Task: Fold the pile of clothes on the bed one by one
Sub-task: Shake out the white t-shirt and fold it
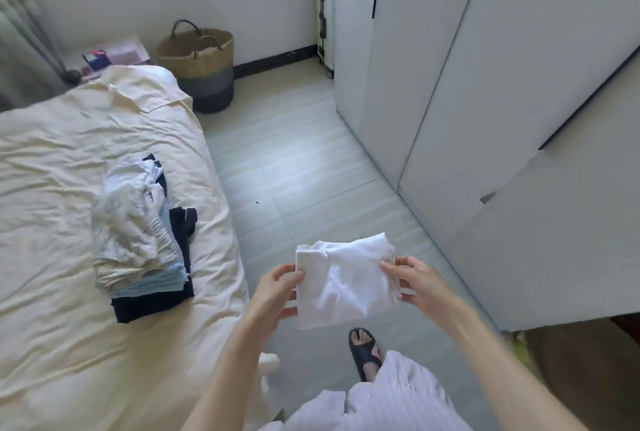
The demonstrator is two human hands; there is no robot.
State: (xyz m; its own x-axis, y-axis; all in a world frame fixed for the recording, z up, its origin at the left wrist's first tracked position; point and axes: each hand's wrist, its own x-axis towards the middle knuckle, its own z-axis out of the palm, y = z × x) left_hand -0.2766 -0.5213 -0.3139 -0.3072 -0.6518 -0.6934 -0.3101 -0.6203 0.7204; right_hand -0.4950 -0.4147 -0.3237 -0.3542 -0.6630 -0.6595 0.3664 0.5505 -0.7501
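A folded white garment (343, 281) hangs in the air over the floor, to the right of the bed. My left hand (277, 290) pinches its left edge and my right hand (415, 283) pinches its right edge. On the cream bed (52, 188) lies a stack of clothes (142, 240): a crumpled pale garment on top, light blue layers under it, and a dark navy piece at the bottom. Both hands are well right of that stack.
A woven basket (201, 63) stands on the floor past the bed's far corner. White wardrobe doors (485, 84) line the right side, with a white suitcase (325, 15) behind them. The tiled floor (304, 171) runs between bed and wardrobe. My sandalled foot (365, 351) is below the garment.
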